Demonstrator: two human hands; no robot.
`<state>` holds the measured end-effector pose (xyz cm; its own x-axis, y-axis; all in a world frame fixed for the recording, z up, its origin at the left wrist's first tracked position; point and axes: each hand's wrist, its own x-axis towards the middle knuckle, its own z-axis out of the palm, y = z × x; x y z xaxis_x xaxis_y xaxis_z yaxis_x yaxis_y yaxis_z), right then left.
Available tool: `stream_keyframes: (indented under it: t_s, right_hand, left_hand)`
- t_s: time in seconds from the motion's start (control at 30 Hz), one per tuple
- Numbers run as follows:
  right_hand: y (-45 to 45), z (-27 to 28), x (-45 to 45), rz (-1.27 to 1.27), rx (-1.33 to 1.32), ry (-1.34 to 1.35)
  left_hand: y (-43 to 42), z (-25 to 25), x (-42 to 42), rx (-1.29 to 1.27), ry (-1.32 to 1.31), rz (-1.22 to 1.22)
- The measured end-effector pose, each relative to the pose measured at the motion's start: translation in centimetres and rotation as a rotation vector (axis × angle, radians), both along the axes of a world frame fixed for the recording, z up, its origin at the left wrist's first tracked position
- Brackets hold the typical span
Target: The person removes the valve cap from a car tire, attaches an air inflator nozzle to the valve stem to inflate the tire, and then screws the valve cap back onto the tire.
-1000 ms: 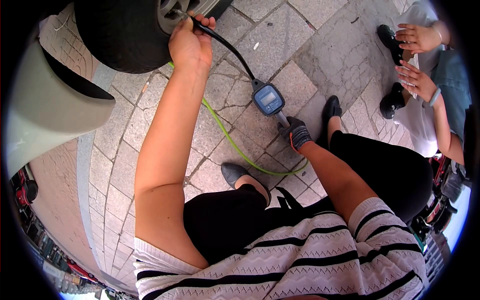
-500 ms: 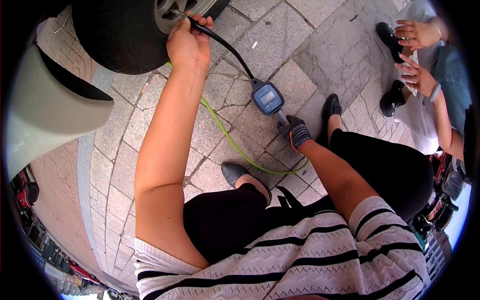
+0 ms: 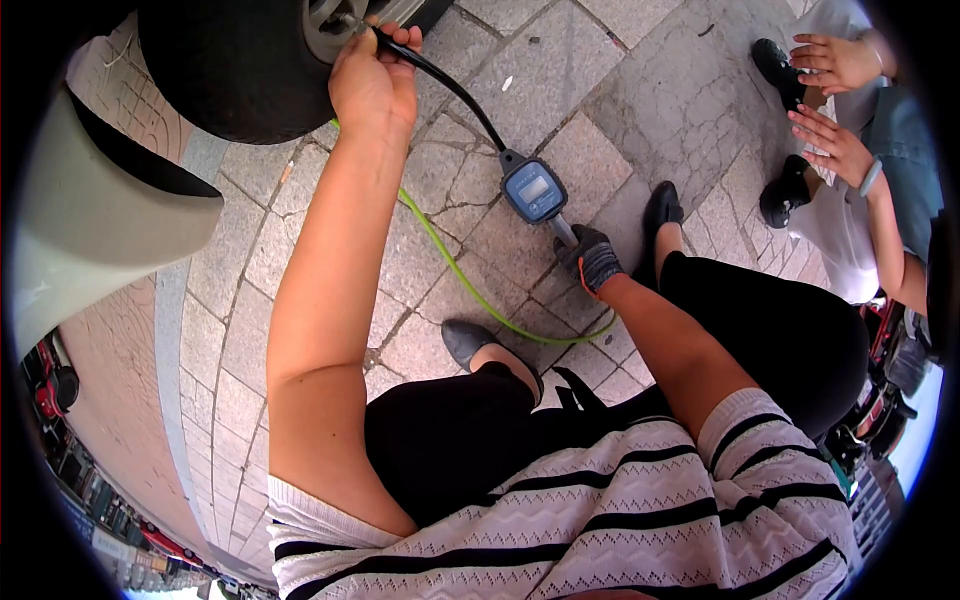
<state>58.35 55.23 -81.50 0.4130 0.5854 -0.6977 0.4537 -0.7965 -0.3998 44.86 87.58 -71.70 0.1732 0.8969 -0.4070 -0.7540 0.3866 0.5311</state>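
Note:
My left hand [image 3: 374,90] is bare and closed around the end of a short black hose [image 3: 455,84], right at the wheel rim [image 3: 322,42]. Its fingertips partly hide the hose's fitting, and I cannot make out how it sits on the valve. The hose runs down to a tire inflator gauge [image 3: 534,190] with a blue-grey face and a small display. A grey knit glove covers my right hand [image 3: 590,258], whose fingers wrap the gauge's metal handle. From near that hand a bright green air hose [image 3: 450,258] curves over the paving toward the tire [image 3: 225,70].
A pale car body panel [image 3: 130,220] juts in at the left. Another person's two hands [image 3: 838,150] are raised at the upper right, above black shoes [image 3: 780,190]. My own shoes [image 3: 465,342] rest on the stone paving [image 3: 560,70] below the gauge.
The whole view has shifted slightly. Both my hands keep their grips on the hose end and the gauge. The other person's lower hand has its fingers closer together.

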Motion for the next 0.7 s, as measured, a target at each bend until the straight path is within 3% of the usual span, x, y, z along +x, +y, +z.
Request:
stream_keyframes:
  t_s: [0.2, 0.27, 0.7]
  right_hand:
    - [0.3, 0.5, -0.1, 0.105, 0.008, -0.094]
    - [0.2, 0.6, -0.3, 0.012, 0.022, -0.044]
    - [-0.3, -0.7, -0.2, -0.015, 0.044, -0.022]
  left_hand:
    - [0.5, -0.8, -0.2, 0.028, 0.02, -0.039]
    - [0.5, -1.0, -0.5, 0.044, -0.016, -0.048]
    - [0.5, -0.9, -0.3, 0.025, 0.028, -0.021]
